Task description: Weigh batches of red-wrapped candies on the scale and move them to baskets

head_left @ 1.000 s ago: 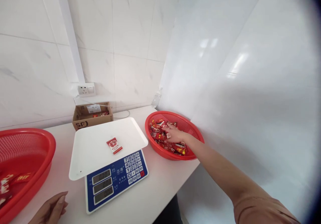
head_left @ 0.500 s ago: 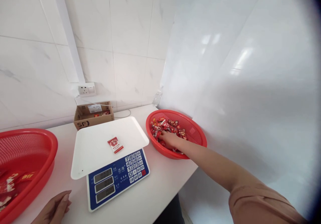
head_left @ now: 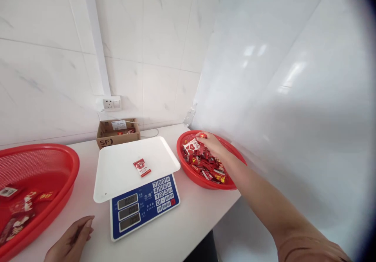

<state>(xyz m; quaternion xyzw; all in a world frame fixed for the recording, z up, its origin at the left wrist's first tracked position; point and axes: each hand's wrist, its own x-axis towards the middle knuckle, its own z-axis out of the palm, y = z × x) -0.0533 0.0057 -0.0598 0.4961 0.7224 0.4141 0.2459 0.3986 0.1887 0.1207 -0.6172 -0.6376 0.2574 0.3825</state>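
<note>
right hand (head_left: 212,143) seems to pinch a packet (head_left: 202,135), likely light, slick and crushable, best held by its edge; left hand (head_left: 70,239) loosely closed.

We're seeing bright, diffuse light, with white glare glinting off the glossy right-hand panel (head_left: 264,93) above a soft grey shadow, while wide-angle distortion is stretching the left red basket (head_left: 75,172) and a dark, blurry curve is swallowing the right edge.

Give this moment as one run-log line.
right hand: at wrapped packets, right red basket, grip unclear | left hand: beside digital scale | scale pan: one red-and-white packet
</note>
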